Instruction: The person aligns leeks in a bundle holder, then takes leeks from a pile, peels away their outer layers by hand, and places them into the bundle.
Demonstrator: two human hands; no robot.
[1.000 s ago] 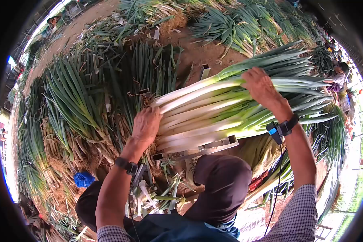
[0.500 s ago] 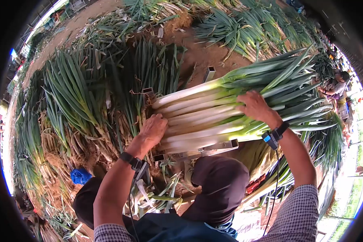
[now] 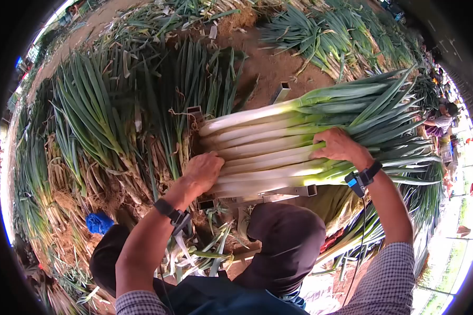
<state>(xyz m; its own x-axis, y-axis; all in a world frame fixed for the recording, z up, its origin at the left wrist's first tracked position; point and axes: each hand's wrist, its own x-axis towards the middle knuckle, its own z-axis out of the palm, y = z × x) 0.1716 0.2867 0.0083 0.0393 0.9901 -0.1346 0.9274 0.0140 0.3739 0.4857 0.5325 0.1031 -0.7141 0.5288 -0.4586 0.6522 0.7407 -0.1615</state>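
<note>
In front of me lies a row of large green onions (image 3: 263,149), side by side, with white stalks to the left and green leaves to the right. They rest on a metal frame (image 3: 299,192), whose square-tube ends stick out around them. My left hand (image 3: 205,170) is closed at the white root ends, its fingers curled in against them; the fingertips are partly hidden. Where the stalks turn from white to green, my right hand (image 3: 335,145) has its fingers bent down over the green onions, gripping them from above.
Piles of untrimmed green onions (image 3: 92,115) stand to the left, more (image 3: 326,44) at the back right. A blue plastic bundle (image 3: 99,223) lies at lower left. Cut leaves (image 3: 210,254) litter the ground by my knees (image 3: 286,236). Another person (image 3: 441,121) sits far right.
The view has shifted slightly. My left hand has turned a little and pushed in closer along the root ends, and my right hand's fingers have curled tighter onto the stalks.
</note>
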